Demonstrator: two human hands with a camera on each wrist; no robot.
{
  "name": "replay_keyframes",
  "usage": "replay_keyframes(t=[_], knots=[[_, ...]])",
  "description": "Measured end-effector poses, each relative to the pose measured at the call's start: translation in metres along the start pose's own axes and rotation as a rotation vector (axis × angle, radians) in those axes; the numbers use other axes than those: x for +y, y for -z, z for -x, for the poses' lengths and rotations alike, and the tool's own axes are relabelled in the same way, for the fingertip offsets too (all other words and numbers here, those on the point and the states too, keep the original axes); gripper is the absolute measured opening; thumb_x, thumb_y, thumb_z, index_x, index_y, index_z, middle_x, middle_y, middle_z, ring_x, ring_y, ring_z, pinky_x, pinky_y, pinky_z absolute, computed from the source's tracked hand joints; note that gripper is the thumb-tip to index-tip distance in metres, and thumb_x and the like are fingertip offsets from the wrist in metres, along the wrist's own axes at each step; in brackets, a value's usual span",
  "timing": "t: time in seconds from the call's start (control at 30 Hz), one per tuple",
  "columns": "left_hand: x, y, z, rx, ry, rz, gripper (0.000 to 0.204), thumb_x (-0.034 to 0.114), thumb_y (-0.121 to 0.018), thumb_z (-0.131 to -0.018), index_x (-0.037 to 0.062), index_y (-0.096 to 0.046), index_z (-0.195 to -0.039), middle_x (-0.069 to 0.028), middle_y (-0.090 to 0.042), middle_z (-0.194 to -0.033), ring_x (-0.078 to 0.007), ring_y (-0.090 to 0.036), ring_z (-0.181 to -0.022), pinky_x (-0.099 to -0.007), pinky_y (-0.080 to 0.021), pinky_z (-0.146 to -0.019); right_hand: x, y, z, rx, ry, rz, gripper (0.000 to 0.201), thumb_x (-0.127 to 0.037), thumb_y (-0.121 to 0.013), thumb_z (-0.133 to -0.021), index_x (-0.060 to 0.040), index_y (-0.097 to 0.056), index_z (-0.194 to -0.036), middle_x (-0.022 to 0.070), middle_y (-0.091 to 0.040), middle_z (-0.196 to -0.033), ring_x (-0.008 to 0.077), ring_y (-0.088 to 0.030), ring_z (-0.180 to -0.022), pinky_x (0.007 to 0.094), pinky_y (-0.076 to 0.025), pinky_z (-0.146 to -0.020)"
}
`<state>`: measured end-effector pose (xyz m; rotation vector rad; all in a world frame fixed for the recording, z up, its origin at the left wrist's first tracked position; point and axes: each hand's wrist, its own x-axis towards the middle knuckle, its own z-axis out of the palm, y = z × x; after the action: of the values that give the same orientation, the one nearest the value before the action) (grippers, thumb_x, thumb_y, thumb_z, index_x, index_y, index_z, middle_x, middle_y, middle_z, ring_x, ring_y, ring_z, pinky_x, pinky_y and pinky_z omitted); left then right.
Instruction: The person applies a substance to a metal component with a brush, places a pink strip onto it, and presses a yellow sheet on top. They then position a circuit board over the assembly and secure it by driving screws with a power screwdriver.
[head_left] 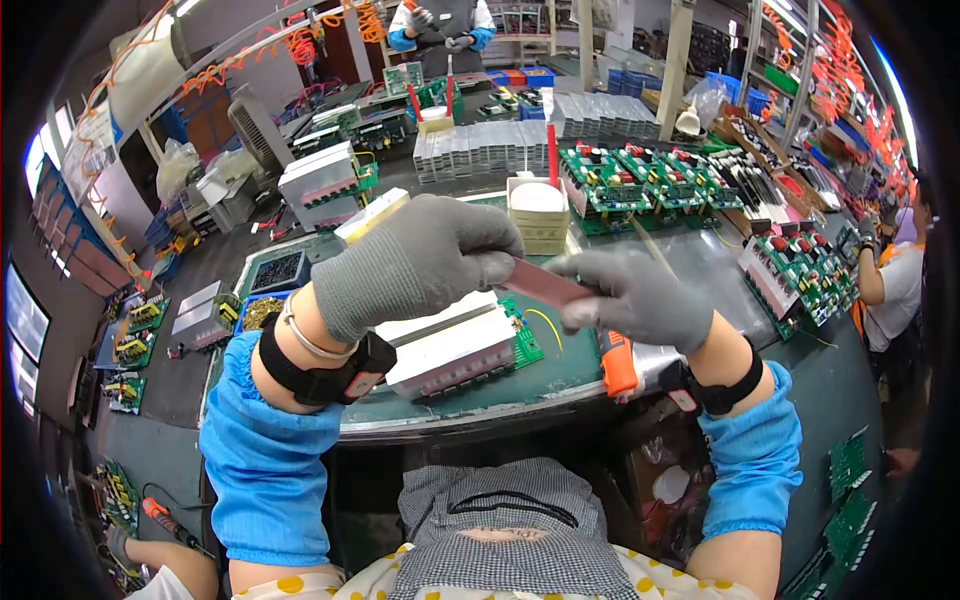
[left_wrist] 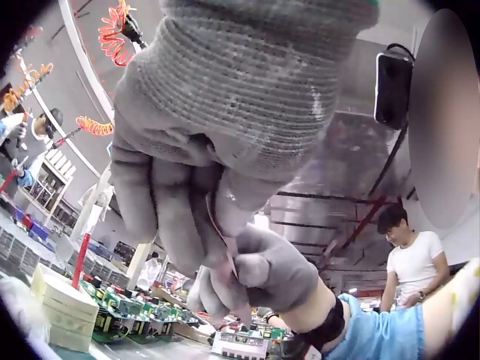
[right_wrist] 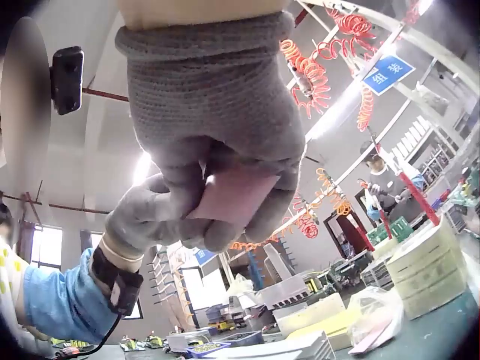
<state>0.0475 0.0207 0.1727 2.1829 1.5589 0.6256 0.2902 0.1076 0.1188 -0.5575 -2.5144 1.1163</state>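
Observation:
A thin, flat pinkish-brown strip [head_left: 548,284] is stretched between my two grey-gloved hands, above the bench. My left hand [head_left: 420,262] pinches one end of it between thumb and fingers; my right hand [head_left: 640,296] pinches the other end. In the right wrist view the broad pink face of the strip [right_wrist: 238,196] shows between the fingers, while the left wrist view catches it nearly edge-on. Below the hands a finned metal heatsink [head_left: 455,355] with a green circuit board [head_left: 526,338] and a yellow wire lies on the green bench mat.
An orange-handled tool [head_left: 617,365] lies under my right hand. Behind the hands stands a pale square container [head_left: 538,228] with a red stick. Green boards [head_left: 640,180] fill the back right, with stacked metal blocks [head_left: 475,150] beside them. A tray of small black parts [head_left: 278,271] sits left.

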Motion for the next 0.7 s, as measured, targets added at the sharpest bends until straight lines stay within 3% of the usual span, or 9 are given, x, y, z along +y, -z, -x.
replay_keyframes(t=[0.07,0.17,0.23,0.33,0.43,0.47,0.57,0.67,0.7], knots=[[0.002,0.005,0.004,-0.025,0.028,-0.04,0.02,0.014,-0.067,-0.09,0.0014,-0.068,-0.105,-0.0058,-0.067,-0.082,-0.0121,-0.061,-0.078,-0.0296,-0.051,-0.075,0.016,-0.004,0.016,-0.085,-0.073,0.113,0.041,-0.023,-0.07,-0.088,-0.0089,-0.061,-0.126,0.008,-0.072,-0.086,0.0212,-0.07,-0.081,0.0367,-0.054,-0.077],[0.0,0.013,0.013,-0.069,0.078,-0.036,0.021,0.016,-0.068,-0.09,0.0023,-0.068,-0.106,-0.0059,-0.068,-0.083,-0.0127,-0.062,-0.078,-0.03,-0.051,-0.075,0.028,-0.016,0.034,-0.549,-0.227,0.458,0.04,-0.027,-0.072,-0.087,-0.008,-0.064,-0.121,0.0082,-0.072,-0.088,0.0268,-0.07,-0.085,0.0394,-0.053,-0.079],[0.0,0.015,0.018,-0.108,0.088,-0.023,0.021,0.016,-0.068,-0.09,0.0028,-0.069,-0.107,-0.0061,-0.069,-0.084,-0.013,-0.062,-0.079,-0.0305,-0.051,-0.076,0.036,-0.027,0.035,-0.911,-0.196,0.521,0.04,-0.027,-0.073,-0.086,-0.007,-0.065,-0.119,0.0105,-0.072,-0.091,0.0298,-0.07,-0.087,0.0407,-0.054,-0.08],[0.005,0.017,0.027,-0.15,0.07,-0.075,0.021,0.016,-0.069,-0.09,0.0039,-0.069,-0.107,-0.0073,-0.071,-0.087,-0.0148,-0.065,-0.082,-0.032,-0.052,-0.078,0.013,-0.027,0.027,-0.993,-0.248,0.472,0.037,-0.024,-0.072,-0.086,-0.005,-0.066,-0.118,0.0137,-0.072,-0.099,0.0319,-0.069,-0.094,0.0412,-0.054,-0.082],[0.004,0.012,0.033,-0.142,-0.005,-0.114,0.02,0.015,-0.069,-0.089,0.0042,-0.069,-0.106,-0.0086,-0.071,-0.087,-0.0171,-0.066,-0.081,-0.0324,-0.052,-0.078,0.035,-0.031,0.032,-0.672,0.396,0.183,0.031,-0.024,-0.07,-0.088,-0.0069,-0.069,-0.114,0.014,-0.072,-0.098,0.0309,-0.07,-0.094,0.0402,-0.054,-0.081],[0.004,0.012,0.036,-0.14,-0.01,-0.115,0.02,0.015,-0.069,-0.089,0.0041,-0.069,-0.106,-0.0091,-0.071,-0.088,-0.0178,-0.066,-0.081,-0.0326,-0.053,-0.078,0.034,-0.027,0.031,-0.731,0.349,0.22,0.027,-0.024,-0.069,-0.09,-0.0084,-0.07,-0.112,0.0127,-0.072,-0.096,0.0293,-0.07,-0.092,0.0386,-0.054,-0.079],[0.002,0.012,0.042,-0.126,-0.01,-0.112,0.019,0.015,-0.07,-0.089,0.0038,-0.069,-0.105,-0.01,-0.071,-0.087,-0.0192,-0.067,-0.08,-0.0329,-0.053,-0.077,-0.03,-0.008,0.02,-0.773,-0.115,0.295,0.027,-0.023,-0.07,-0.089,-0.0083,-0.07,-0.112,0.0123,-0.072,-0.098,0.0276,-0.07,-0.091,0.0377,-0.054,-0.078],[-0.004,0.014,0.049,-0.106,0.004,-0.103,0.018,0.015,-0.07,-0.089,0.0037,-0.07,-0.103,-0.0096,-0.071,-0.086,-0.0195,-0.067,-0.079,-0.033,-0.053,-0.077,-0.021,-0.007,0.019,-0.312,0.161,0.242,0.033,-0.027,-0.072,-0.088,-0.0053,-0.068,-0.113,0.0145,-0.071,-0.1,0.0277,-0.07,-0.091,0.0377,-0.054,-0.077],[-0.007,0.015,0.051,-0.1,-0.009,-0.111,0.018,0.015,-0.07,-0.089,0.0038,-0.069,-0.103,-0.0095,-0.071,-0.085,-0.0196,-0.067,-0.079,-0.033,-0.053,-0.077,-0.021,-0.01,0.014,-0.202,0.162,0.192,0.035,-0.025,-0.074,-0.086,-0.0046,-0.067,-0.114,0.0132,-0.07,-0.098,0.0271,-0.07,-0.091,0.0367,-0.053,-0.076]])
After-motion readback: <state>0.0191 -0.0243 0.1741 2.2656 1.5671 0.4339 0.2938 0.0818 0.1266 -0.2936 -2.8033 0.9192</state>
